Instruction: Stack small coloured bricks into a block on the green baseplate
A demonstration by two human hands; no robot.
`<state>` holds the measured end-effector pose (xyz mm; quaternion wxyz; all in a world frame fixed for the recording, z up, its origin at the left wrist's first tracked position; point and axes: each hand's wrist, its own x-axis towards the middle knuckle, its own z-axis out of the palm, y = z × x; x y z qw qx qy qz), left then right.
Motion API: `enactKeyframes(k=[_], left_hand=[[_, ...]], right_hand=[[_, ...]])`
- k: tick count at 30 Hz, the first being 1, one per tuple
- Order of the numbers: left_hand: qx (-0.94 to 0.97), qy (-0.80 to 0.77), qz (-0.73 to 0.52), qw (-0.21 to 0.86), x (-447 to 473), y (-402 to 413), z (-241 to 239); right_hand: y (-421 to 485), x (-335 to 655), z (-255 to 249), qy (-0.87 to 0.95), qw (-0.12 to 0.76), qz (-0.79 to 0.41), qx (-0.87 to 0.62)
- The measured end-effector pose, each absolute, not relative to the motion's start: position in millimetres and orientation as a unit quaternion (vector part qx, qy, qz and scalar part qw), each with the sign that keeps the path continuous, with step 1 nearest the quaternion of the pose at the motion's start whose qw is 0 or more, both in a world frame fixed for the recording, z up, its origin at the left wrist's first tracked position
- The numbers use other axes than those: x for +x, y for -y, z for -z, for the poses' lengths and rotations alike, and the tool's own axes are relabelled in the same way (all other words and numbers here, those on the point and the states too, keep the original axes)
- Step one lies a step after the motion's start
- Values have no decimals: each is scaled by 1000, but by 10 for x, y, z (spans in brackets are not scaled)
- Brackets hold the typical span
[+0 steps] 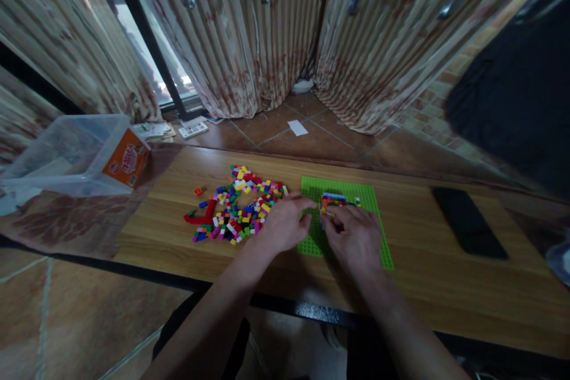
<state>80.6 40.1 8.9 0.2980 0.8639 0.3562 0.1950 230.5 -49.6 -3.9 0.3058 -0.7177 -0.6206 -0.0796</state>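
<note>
A green studded baseplate [365, 193] lies on the wooden table. On it stands a small multicoloured build of toy bricks [333, 197], with blue, red, orange and yellow parts showing. My right hand [354, 236] covers the build's near side, thumb and fingers closed at its front on a small toy brick, mostly hidden. Just left of the build is my left hand [288, 219], over the baseplate's left edge. Its index finger reaches toward the build and stands apart from the thumb, with nothing visible between them.
Loose toy bricks [240, 205] are heaped left of the baseplate. Near them lie a red angled piece [205, 214] and an orange brick [198, 191]. A black phone-like slab [467, 222] rests at the right. A clear plastic bin [75, 154] stands at far left, before curtains [231, 41].
</note>
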Motion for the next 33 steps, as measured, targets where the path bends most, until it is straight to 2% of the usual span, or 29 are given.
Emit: enactKeyframes(k=[8,17,29,33], left_hand=[[879,-337,-179,285,901,-284,-100],[878,-325,-216,276,931,-277,-35],[858,-371,-239,264,1010,-223,-11],[837,-383,-268,285,1067,-186,28]], right_hand=[[495,2491,6,554,405,6,-727],[492,2482,39,570,384,-15,-726],[543,2379,-5,623,351,22,-699],[551,2405,4,596,362,-11,-717]])
